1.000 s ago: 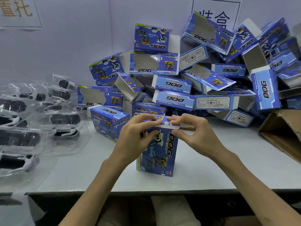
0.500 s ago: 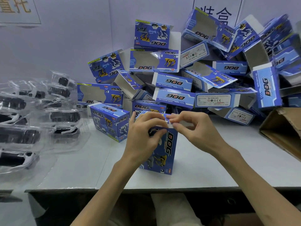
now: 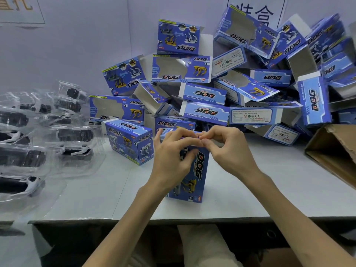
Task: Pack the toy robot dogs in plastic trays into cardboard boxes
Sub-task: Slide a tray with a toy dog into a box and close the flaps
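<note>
Here, upright box point(image 3: 200, 170) near edge of table point(image 3: 269, 193)

My left forearm point(image 3: 131, 224) and right forearm point(image 3: 289, 209) are showing bare, unsleeved all the way down to the bottom edge of the frame. My left grip point(image 3: 171, 158) and right grip point(image 3: 229, 151) are showing bare as well. Below the desk point(image 3: 96, 199) edge, at lower centre, I am wearing pale, beige-looking cloth point(image 3: 196, 245) over my lap.
</note>
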A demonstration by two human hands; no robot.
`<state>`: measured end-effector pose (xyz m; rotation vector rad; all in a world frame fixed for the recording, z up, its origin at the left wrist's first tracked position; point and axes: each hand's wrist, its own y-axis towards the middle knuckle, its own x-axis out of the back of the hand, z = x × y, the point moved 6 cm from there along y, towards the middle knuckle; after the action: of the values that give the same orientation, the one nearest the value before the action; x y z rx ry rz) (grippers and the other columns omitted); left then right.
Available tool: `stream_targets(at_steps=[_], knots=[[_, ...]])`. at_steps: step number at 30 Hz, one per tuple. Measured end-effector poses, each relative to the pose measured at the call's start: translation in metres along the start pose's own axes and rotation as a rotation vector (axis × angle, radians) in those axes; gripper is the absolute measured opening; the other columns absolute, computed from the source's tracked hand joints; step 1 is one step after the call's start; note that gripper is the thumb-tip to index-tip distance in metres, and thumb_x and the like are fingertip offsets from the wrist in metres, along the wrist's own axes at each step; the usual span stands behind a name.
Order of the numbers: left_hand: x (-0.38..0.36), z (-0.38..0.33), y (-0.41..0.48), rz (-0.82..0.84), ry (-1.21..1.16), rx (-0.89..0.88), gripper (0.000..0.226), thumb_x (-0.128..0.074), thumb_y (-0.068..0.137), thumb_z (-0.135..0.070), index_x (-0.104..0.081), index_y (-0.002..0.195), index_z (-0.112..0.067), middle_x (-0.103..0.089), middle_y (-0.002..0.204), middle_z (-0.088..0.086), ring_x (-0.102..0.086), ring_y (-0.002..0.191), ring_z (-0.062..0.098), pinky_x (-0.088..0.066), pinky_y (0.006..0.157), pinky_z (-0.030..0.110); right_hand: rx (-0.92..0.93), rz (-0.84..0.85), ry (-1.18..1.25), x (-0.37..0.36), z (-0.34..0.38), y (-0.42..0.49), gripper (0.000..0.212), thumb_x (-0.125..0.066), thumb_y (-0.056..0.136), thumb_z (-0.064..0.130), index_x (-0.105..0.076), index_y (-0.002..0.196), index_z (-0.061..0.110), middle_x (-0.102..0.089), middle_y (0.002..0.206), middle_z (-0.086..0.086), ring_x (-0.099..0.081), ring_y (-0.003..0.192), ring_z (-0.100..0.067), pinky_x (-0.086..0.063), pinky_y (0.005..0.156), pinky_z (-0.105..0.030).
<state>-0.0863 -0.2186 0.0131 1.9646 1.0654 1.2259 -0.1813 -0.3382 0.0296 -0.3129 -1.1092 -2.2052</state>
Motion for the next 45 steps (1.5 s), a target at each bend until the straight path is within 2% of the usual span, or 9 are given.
stream_targets(at_steps=[6, 11, 16, 21, 25, 29, 33, 36, 45], knots=[[0.009, 0.009, 0.004, 0.062, -0.013, -0.019, 0.034, -0.081, 0.08, -0.019, -0.065, 0.11, -0.021, -0.06, 0.112, -0.016, -0.054, 0.108, 0.004, -0.032, 0.11, 0.055, 0.064, 0.188, 0.009, 0.004, -0.002, -0.005, 0.011, -0.072, 0.089, 0.013, -0.069, 0.096, 0.02, -0.073, 0.114, 0.008, -0.065, 0.112, -0.003, -0.058, 0.09, -0.032], [0.022, 0.023, 0.007, 0.082, -0.017, -0.048, 0.031, -0.08, 0.081, -0.02, -0.074, 0.111, -0.018, -0.067, 0.113, -0.012, -0.059, 0.112, 0.006, -0.052, 0.097, 0.041, 0.109, 0.137, -0.001, 0.0, -0.003, -0.008, 0.015, -0.08, 0.083, 0.014, -0.069, 0.093, 0.015, -0.073, 0.115, 0.009, -0.065, 0.109, 0.002, -0.054, 0.09, -0.021], [0.024, 0.021, 0.007, 0.048, 0.081, -0.085, 0.027, -0.08, 0.081, -0.02, -0.076, 0.108, -0.02, -0.072, 0.112, -0.007, -0.056, 0.111, -0.001, -0.035, 0.11, 0.032, 0.092, 0.074, 0.051, -0.003, -0.008, -0.012, 0.008, -0.078, 0.085, 0.01, -0.073, 0.092, 0.01, -0.073, 0.113, 0.006, -0.067, 0.108, -0.001, -0.055, 0.089, -0.021], [0.031, 0.022, 0.011, 0.129, 0.085, -0.104, 0.032, -0.078, 0.082, -0.027, -0.075, 0.114, -0.022, -0.075, 0.108, -0.004, -0.068, 0.1, 0.006, -0.048, 0.083, 0.007, 0.096, 0.054, 0.045, -0.003, -0.011, -0.013, 0.01, -0.077, 0.086, 0.015, -0.073, 0.095, 0.018, -0.074, 0.113, 0.009, -0.066, 0.109, -0.002, -0.057, 0.09, -0.03], [0.035, 0.028, 0.011, 0.165, 0.065, -0.086, 0.033, -0.075, 0.083, -0.031, -0.075, 0.113, -0.019, -0.074, 0.111, -0.002, -0.069, 0.107, 0.011, -0.056, 0.087, 0.021, 0.204, 0.04, -0.073, -0.009, -0.006, -0.018, 0.028, -0.077, 0.087, 0.025, -0.073, 0.114, 0.031, -0.07, 0.115, 0.016, -0.062, 0.113, -0.002, -0.052, 0.092, -0.022], [0.033, 0.03, 0.01, 0.21, 0.058, -0.119, 0.035, -0.075, 0.086, -0.016, -0.071, 0.12, -0.019, -0.071, 0.118, -0.003, -0.063, 0.114, 0.007, -0.045, 0.094, 0.006, 0.225, -0.033, -0.043, -0.014, -0.006, -0.017, 0.029, -0.074, 0.087, 0.019, -0.072, 0.113, 0.031, -0.066, 0.11, 0.019, -0.06, 0.111, -0.002, -0.048, 0.094, -0.016], [0.038, 0.042, 0.017, 0.226, -0.099, 0.002, 0.054, -0.077, 0.083, -0.019, -0.059, 0.134, -0.017, -0.065, 0.128, -0.007, -0.059, 0.118, 0.001, -0.047, 0.095, 0.011, 0.189, -0.045, 0.016, -0.012, -0.012, -0.016, 0.026, -0.072, 0.087, 0.021, -0.074, 0.113, 0.024, -0.07, 0.112, 0.014, -0.061, 0.114, -0.002, -0.05, 0.094, -0.02], [0.046, 0.054, 0.014, 0.121, -0.132, 0.074, 0.04, -0.074, 0.079, -0.033, -0.067, 0.115, -0.016, -0.066, 0.125, -0.007, -0.057, 0.117, 0.0, -0.051, 0.088, 0.012, 0.185, -0.038, 0.042, -0.011, -0.014, -0.014, 0.026, -0.072, 0.086, 0.021, -0.072, 0.111, 0.028, -0.069, 0.111, 0.018, -0.061, 0.114, -0.001, -0.052, 0.093, -0.021], [0.043, 0.067, 0.004, 0.088, -0.268, 0.135, 0.019, -0.073, 0.084, -0.015, -0.071, 0.103, -0.014, -0.071, 0.116, 0.001, -0.063, 0.117, 0.015, -0.052, 0.087, 0.013, 0.2, -0.045, 0.076, -0.014, -0.012, -0.015, 0.026, -0.068, 0.085, 0.025, -0.074, 0.111, 0.02, -0.072, 0.111, 0.01, -0.062, 0.113, 0.0, -0.051, 0.094, -0.02]])
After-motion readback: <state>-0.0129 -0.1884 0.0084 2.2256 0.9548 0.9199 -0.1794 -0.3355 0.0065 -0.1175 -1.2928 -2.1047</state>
